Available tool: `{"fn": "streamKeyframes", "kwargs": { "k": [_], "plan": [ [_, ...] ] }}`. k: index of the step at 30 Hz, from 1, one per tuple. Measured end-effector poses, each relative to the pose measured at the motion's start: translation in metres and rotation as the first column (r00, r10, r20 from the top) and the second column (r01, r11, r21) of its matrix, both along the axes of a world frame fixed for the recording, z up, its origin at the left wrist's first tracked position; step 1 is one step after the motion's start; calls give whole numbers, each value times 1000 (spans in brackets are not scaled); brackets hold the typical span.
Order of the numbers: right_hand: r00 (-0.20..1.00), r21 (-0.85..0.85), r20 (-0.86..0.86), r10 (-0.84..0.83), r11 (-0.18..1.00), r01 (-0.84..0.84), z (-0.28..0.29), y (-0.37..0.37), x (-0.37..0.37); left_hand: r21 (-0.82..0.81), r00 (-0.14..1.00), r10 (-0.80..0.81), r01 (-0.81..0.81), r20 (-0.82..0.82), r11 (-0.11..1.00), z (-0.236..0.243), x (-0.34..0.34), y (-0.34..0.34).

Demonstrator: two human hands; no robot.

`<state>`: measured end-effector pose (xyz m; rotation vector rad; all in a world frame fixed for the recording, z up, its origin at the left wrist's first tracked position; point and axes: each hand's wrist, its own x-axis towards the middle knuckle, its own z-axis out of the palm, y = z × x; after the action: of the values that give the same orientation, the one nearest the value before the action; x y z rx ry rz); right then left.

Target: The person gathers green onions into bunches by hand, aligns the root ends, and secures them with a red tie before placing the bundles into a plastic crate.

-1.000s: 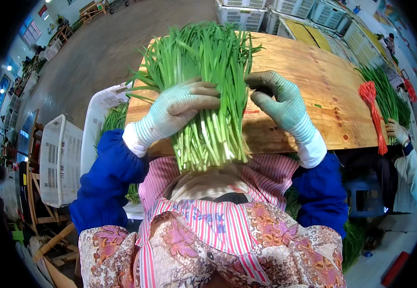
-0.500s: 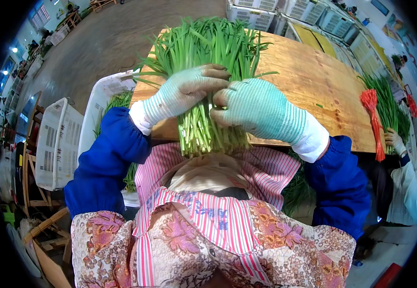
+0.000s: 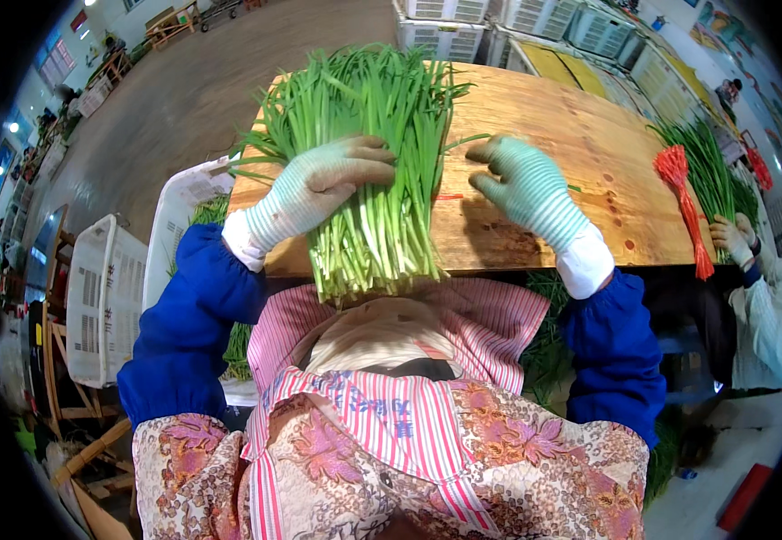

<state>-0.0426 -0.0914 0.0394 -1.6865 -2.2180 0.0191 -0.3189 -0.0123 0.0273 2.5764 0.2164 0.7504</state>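
A thick bundle of garlic chives point(image 3: 368, 216) lies on the wooden table point(image 3: 535, 135), green leaves toward the far side and pale cut stems over the near edge. My left hand point(image 3: 323, 184), in a striped, soiled glove, rests across the stems with its fingers stretched out flat. To the right of the bundle, my right hand point(image 3: 530, 184) is raised over the wood, fingers apart, seemingly holding nothing. A loose leaf point(image 3: 468, 140) sticks out from the bundle to its fingertips. A short red strip point(image 3: 449, 196) shows at the bundle's right side.
A bunch of red ties point(image 3: 676, 193) hangs over the table's right edge. Beside it, a co-worker's gloved hand point(image 3: 733, 241) touches more chives point(image 3: 710, 171). White crates point(image 3: 110, 301) stand at the left, and stacked crates point(image 3: 449, 40) behind the table.
My right hand has left the bundle and moved right, its fingers spreading. The red strip has come into view. My left hand stays on the bundle; the whole view has shifted slightly.
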Motion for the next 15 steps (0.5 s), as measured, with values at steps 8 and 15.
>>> {"fn": "streamKeyframes", "kwargs": {
  "k": [8, 15],
  "plan": [
    [873, -152, 487, 24, 987, 57, -35, 26, -24, 23, 1000, 17, -18, 13, 1000, -4, 5, 3],
    [794, -213, -602, -84, 975, -58, -44, 8, -23, 49, 998, 23, -25, 53, 998, -6, -1, 2]
  ]
}}
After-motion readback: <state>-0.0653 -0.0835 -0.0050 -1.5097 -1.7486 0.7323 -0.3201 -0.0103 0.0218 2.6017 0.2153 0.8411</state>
